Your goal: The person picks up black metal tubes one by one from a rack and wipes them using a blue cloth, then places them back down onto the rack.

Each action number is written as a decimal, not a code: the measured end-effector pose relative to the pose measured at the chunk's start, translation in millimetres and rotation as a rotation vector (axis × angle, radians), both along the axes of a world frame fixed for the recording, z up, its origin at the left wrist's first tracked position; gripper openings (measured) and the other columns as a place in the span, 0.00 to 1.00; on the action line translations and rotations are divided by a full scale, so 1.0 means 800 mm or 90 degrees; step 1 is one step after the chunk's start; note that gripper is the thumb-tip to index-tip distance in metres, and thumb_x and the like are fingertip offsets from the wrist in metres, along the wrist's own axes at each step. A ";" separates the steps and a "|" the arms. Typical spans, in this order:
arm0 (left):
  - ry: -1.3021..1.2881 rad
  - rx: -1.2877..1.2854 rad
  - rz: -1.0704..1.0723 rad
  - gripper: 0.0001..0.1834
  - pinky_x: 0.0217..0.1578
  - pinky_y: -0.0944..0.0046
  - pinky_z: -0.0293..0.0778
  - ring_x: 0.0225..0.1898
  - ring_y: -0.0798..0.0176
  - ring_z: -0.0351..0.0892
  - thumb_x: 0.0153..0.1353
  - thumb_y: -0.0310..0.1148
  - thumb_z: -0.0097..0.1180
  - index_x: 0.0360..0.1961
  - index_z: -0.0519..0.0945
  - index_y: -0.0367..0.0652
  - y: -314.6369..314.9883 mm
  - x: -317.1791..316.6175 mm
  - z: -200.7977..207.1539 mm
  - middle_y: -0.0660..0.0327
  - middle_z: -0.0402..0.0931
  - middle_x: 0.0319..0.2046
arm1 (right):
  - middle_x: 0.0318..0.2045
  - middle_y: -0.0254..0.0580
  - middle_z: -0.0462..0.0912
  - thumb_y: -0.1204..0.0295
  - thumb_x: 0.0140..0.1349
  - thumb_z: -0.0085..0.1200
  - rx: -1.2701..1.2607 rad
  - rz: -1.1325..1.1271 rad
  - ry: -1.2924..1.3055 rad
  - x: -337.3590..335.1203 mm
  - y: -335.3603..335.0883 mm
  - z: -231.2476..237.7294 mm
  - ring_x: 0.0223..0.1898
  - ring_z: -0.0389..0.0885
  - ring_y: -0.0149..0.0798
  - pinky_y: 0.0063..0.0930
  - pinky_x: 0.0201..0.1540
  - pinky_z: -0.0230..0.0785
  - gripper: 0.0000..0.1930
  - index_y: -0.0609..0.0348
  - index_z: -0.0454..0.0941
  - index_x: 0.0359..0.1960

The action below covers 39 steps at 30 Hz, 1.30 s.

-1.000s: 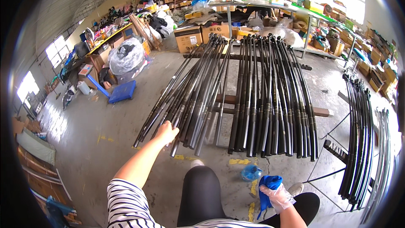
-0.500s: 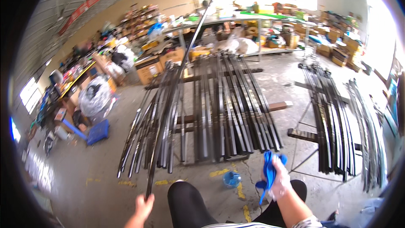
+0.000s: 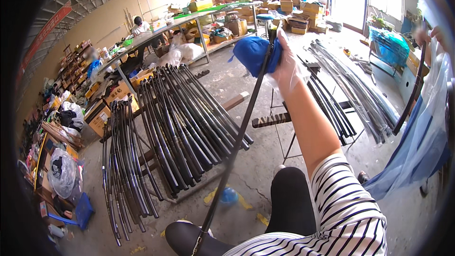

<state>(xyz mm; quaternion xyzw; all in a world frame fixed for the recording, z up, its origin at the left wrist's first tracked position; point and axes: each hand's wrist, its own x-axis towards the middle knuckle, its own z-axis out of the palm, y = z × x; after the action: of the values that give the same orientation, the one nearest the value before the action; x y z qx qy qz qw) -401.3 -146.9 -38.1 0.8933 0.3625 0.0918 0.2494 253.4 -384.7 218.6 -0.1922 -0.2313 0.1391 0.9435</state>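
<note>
A long black rod slants up from the lower edge, past my knees, to the upper middle. My right hand, in a thin clear plastic glove, is closed near its top end with a bunched blue cloth. The cloth bulges out to the left of the rod; my fingers are mostly hidden behind it. My left hand is out of view, and the rod's lower end runs off the lower edge. Many similar black rods lie side by side on a low rack ahead, left of my right arm.
At right, another person's hands are by a dark rod, next to a blue apron. More rods and plastic-wrapped ones lie beyond my arm. A blue-tinted container stands on the floor. Behind is a cluttered long table.
My view has turned right. My right hand with the blue cloth has gone from beside my knee up to the rod's upper part. My left hand has left the picture.
</note>
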 end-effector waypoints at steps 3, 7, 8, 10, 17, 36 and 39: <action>-0.005 0.127 0.033 0.18 0.21 0.51 0.63 0.18 0.43 0.67 0.52 0.42 0.58 0.17 0.75 0.39 0.010 -0.001 -0.010 0.49 0.71 0.15 | 0.15 0.35 0.74 0.61 0.58 0.54 0.001 0.309 -0.093 0.034 -0.013 0.012 0.16 0.74 0.30 0.21 0.20 0.70 0.14 0.60 0.73 0.26; 0.040 0.190 0.082 0.17 0.24 0.50 0.64 0.21 0.41 0.70 0.53 0.42 0.56 0.19 0.77 0.37 0.038 -0.034 -0.056 0.46 0.72 0.17 | 0.07 0.26 0.60 0.62 0.60 0.50 -0.029 0.168 0.044 0.016 -0.008 0.017 0.07 0.58 0.22 0.14 0.10 0.54 0.19 0.51 0.63 0.12; 0.063 0.191 0.096 0.17 0.24 0.50 0.64 0.21 0.40 0.70 0.54 0.42 0.55 0.20 0.78 0.36 0.042 -0.040 -0.067 0.45 0.72 0.18 | 0.07 0.26 0.60 0.63 0.61 0.49 -0.068 0.112 0.062 -0.004 -0.006 0.024 0.06 0.56 0.21 0.13 0.10 0.53 0.18 0.50 0.64 0.13; 0.138 0.043 0.072 0.20 0.25 0.50 0.64 0.22 0.38 0.70 0.55 0.44 0.54 0.23 0.78 0.34 0.049 -0.046 -0.084 0.44 0.73 0.19 | 0.07 0.25 0.60 0.64 0.62 0.47 -0.036 0.171 0.005 0.004 -0.016 0.022 0.06 0.56 0.21 0.13 0.10 0.53 0.18 0.50 0.64 0.13; 0.130 -0.140 0.039 0.21 0.22 0.57 0.63 0.17 0.59 0.69 0.54 0.44 0.58 0.19 0.75 0.33 0.025 0.018 -0.072 0.52 0.69 0.13 | 0.08 0.25 0.59 0.65 0.62 0.46 -0.054 0.241 -0.021 -0.064 0.032 0.025 0.08 0.56 0.22 0.15 0.11 0.49 0.18 0.49 0.61 0.13; -0.382 -0.575 -0.277 0.10 0.31 0.65 0.71 0.29 0.67 0.76 0.53 0.31 0.60 0.35 0.75 0.39 -0.098 0.334 0.052 0.59 0.76 0.27 | 0.19 0.28 0.71 0.81 0.49 0.57 -0.388 0.113 0.003 -0.363 0.112 -0.186 0.20 0.67 0.24 0.17 0.23 0.62 0.06 0.59 0.73 0.21; -0.241 -0.407 -0.382 0.09 0.29 0.67 0.71 0.27 0.65 0.76 0.55 0.23 0.56 0.39 0.75 0.37 -0.090 0.322 0.087 0.58 0.75 0.27 | 0.22 0.30 0.73 0.78 0.51 0.59 -0.386 0.207 0.102 -0.335 0.091 -0.171 0.22 0.70 0.26 0.18 0.26 0.67 0.06 0.57 0.73 0.27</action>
<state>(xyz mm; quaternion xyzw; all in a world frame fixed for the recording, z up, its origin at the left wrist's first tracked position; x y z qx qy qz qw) -144.0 -218.8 31.7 0.8049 0.0469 0.0607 0.5885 -14.5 -312.0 81.6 -0.4130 -0.1321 0.3643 0.8242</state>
